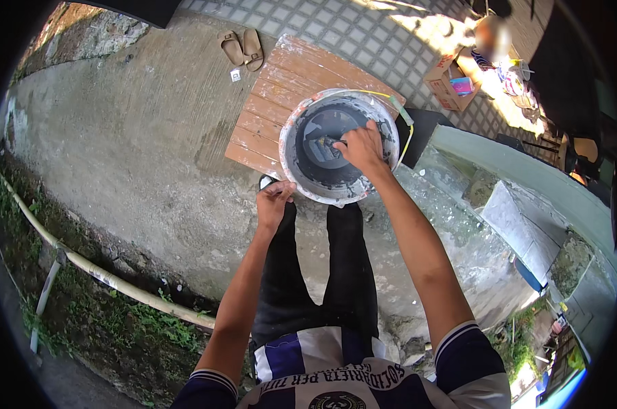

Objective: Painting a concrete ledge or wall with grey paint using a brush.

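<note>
A white plastic bucket [290, 168] smeared with grey and orange-red stands on a low wooden table [262, 115]. Dark grey residue coats its inner wall, with grey liquid at the bottom. Reaching in over the right side of the bucket, my right hand [363, 147] grips a dark, paint-covered thing, whose kind I cannot tell. My left hand [275, 202] is at the near left of the rim, thumb and fingertips together by its edge; whether they pinch it is unclear. The wire handle with its green grip [401, 110] rests at the bucket's right.
Brown sandals [253, 49] lie on the concrete beyond the table's left side. An open cardboard box [444, 84] stands on the tiles at the back right. A pale green low wall [523, 163] runs along the right, a bamboo-like rail [129, 289] at the lower left.
</note>
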The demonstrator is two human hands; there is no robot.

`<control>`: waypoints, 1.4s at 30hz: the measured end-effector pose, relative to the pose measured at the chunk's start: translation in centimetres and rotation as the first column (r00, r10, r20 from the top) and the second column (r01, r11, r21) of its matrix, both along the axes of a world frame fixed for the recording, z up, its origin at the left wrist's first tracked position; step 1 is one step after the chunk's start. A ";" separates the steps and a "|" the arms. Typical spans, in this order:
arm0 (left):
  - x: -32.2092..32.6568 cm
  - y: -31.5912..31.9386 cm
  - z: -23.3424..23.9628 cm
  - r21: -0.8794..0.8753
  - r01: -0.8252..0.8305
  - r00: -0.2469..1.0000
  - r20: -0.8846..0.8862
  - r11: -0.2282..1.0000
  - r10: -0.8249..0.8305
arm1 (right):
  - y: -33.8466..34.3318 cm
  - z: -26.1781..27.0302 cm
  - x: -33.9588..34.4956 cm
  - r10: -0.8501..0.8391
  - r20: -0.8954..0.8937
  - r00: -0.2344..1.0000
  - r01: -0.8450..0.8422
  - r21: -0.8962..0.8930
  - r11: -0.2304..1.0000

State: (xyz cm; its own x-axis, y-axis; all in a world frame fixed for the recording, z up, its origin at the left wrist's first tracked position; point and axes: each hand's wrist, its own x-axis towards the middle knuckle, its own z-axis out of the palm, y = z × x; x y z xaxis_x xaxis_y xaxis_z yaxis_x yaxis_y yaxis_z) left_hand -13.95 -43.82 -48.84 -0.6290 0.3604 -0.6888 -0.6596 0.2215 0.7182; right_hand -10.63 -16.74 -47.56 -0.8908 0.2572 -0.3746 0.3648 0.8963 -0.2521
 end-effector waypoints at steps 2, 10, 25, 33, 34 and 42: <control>0.1 -0.2 0.0 -0.011 -0.001 1.000 -0.004 1.000 0.001 | -1.4 -0.4 -0.8 -0.002 0.083 0.997 -0.005 0.082 0.997; -0.4 0.1 0.3 -0.032 0.068 0.998 -0.013 0.997 -0.069 | -4.9 -2.7 -0.3 -0.014 0.051 0.999 0.009 0.110 0.994; -0.4 0.3 0.9 -0.043 0.068 0.997 -0.016 0.997 -0.069 | -1.0 0.8 1.6 -0.188 -0.073 0.979 0.183 -0.065 0.981; -0.6 0.1 0.5 -0.034 0.105 0.994 -0.035 0.994 -0.106 | -2.8 -2.9 0.4 -0.094 0.062 0.994 0.085 0.129 0.988; -0.6 0.1 0.5 -0.040 0.115 0.993 -0.028 0.993 -0.116 | -3.2 -3.2 0.4 -0.089 0.053 0.995 0.082 0.120 0.989; -0.5 0.2 0.7 -0.030 0.096 0.995 -0.027 0.995 -0.097 | -4.8 -3.5 0.7 -0.100 0.039 0.994 0.095 0.110 0.989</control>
State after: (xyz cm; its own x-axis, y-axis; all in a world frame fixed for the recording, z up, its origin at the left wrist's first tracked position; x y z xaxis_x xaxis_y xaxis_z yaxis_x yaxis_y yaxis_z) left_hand -14.48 -43.60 -48.11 -0.6120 0.4005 -0.6820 -0.6134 0.3039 0.7290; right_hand -9.93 -21.58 -51.06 -0.8428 0.3828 -0.3784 0.4601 0.8771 -0.1377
